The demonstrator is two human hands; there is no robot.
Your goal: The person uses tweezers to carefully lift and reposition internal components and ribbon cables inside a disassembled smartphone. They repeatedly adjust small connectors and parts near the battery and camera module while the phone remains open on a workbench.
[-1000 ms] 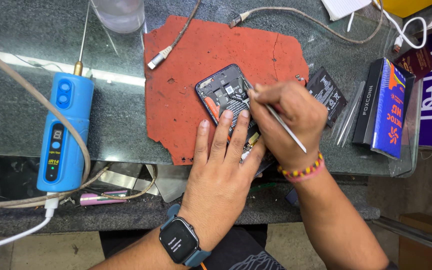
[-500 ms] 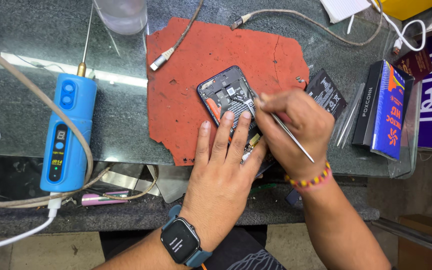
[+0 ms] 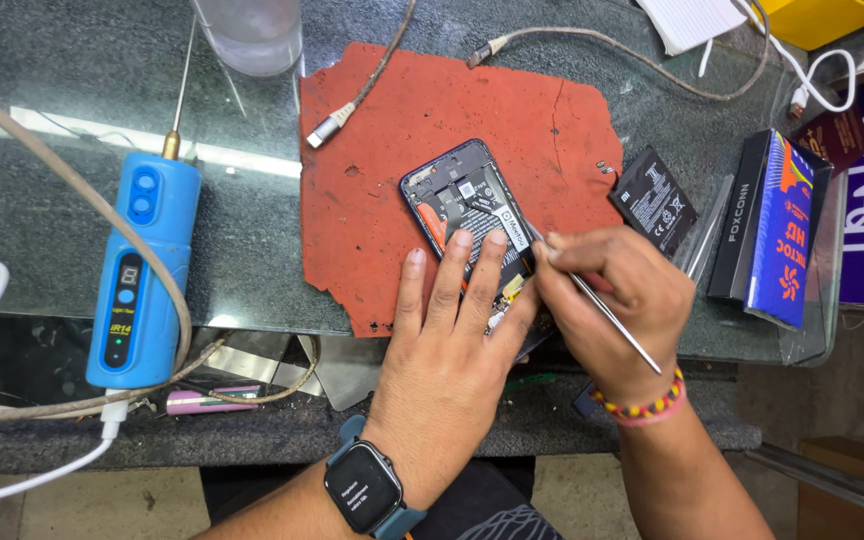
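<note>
Red mat (image 3: 372,200) carries the opened phone (image 3: 462,205) near its front edge. Left hand (image 3: 447,360) presses flat, fingers spread, on it; right hand (image 3: 607,300) pinches a thin metal tool (image 3: 602,310), tip seemingly inside.

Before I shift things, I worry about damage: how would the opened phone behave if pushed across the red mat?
The phone probably grips rather than slides, since the mat looks rough. It seems fragile: the back is off and the inner parts are bare. The left hand pins it flat, so it looks stiff and unlikely to tip.

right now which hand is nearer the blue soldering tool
Left. The left hand lies flat on the opened phone, on the side toward the blue soldering tool; the right hand is beyond it.
</note>
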